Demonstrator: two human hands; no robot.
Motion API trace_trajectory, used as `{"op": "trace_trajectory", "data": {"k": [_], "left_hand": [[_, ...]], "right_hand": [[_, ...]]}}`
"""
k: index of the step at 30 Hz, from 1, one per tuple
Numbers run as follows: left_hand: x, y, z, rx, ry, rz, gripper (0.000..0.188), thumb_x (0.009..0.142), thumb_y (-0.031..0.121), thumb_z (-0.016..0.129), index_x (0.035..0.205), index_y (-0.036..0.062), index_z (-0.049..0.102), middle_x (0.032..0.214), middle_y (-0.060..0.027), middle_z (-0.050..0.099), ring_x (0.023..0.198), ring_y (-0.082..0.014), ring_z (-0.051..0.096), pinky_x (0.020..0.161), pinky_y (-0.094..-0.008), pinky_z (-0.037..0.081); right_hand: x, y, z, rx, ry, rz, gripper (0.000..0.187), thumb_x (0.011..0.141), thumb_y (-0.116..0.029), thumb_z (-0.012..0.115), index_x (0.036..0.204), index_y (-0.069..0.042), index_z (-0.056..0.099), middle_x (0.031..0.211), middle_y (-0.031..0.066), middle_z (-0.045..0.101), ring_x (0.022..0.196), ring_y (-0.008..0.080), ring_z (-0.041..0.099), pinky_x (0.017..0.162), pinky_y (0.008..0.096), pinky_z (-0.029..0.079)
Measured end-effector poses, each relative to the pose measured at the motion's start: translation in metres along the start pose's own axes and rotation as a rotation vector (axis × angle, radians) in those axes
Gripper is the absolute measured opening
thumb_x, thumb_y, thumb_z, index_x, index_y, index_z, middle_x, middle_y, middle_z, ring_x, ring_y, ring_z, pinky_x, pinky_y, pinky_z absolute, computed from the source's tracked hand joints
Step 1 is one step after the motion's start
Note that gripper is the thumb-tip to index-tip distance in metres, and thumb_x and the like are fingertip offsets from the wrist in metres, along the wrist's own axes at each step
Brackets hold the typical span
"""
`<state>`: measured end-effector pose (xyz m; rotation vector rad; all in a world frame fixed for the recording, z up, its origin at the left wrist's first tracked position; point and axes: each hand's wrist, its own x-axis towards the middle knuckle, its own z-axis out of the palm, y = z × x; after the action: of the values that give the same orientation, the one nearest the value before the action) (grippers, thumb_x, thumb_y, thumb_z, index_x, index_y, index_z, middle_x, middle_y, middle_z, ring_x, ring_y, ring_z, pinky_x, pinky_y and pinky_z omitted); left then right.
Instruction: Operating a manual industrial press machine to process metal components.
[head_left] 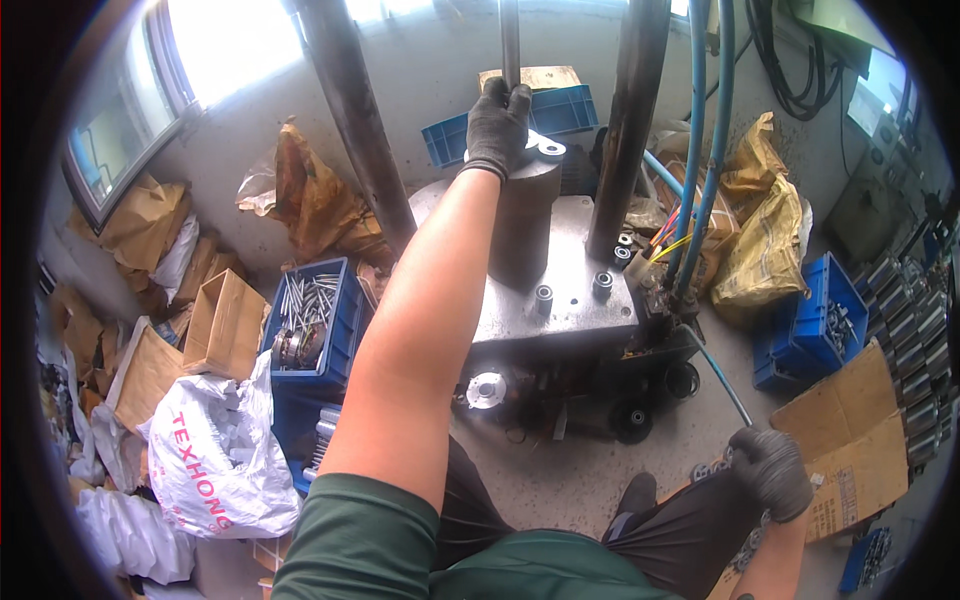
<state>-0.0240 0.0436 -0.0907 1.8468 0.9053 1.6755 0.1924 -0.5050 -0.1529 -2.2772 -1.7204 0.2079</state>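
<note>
My left hand (497,125), in a dark grey glove, is closed at the lower end of an upright metal rod (510,40). What its fingers hold is hidden by the glove. Beside it, a pale metal part with a holed lug (548,148) rests on top of a thick dark cylinder (527,225). That cylinder stands on the steel plate (580,315) of a press-like machine. At the lower right, my gloved right hand (772,470) is wrapped round the end of a thin lever (722,378), which slants up to the machine's right side.
Two dark columns (355,120) (630,120) flank the rod. Blue hoses (708,150) run down at right. Blue bins of metal parts (310,315) (812,325) stand on both sides. A white sack (225,450) lies at left; an open cardboard box (850,440) lies at right.
</note>
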Motion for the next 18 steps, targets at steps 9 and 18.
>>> {"op": "trace_trajectory", "data": {"k": [9, 18], "left_hand": [[0.001, -0.004, 0.000, -0.089, -0.002, 0.032, 0.025, 0.106, 0.029, 0.064, 0.116, 0.0062, 0.065, 0.078, -0.0030, 0.063, 0.066, -0.0110, 0.060, 0.059, -0.0299, 0.053], [-0.002, -0.001, -0.003, -0.158, -0.039, -0.003, 0.024, 0.106, 0.027, 0.062, 0.117, 0.0063, 0.065, 0.079, -0.0028, 0.063, 0.068, -0.0107, 0.060, 0.061, -0.0291, 0.054]], "right_hand": [[0.000, 0.006, 0.002, -0.013, 0.037, -0.039, 0.012, 0.083, -0.011, 0.069, 0.093, -0.005, 0.074, 0.090, 0.0186, 0.071, 0.085, 0.0394, 0.070, 0.078, 0.0470, 0.056], [0.002, -0.009, -0.005, 0.008, 0.013, 0.045, 0.011, 0.088, -0.014, 0.070, 0.087, -0.003, 0.068, 0.086, 0.0215, 0.067, 0.082, 0.0423, 0.067, 0.075, 0.0495, 0.053]]}}
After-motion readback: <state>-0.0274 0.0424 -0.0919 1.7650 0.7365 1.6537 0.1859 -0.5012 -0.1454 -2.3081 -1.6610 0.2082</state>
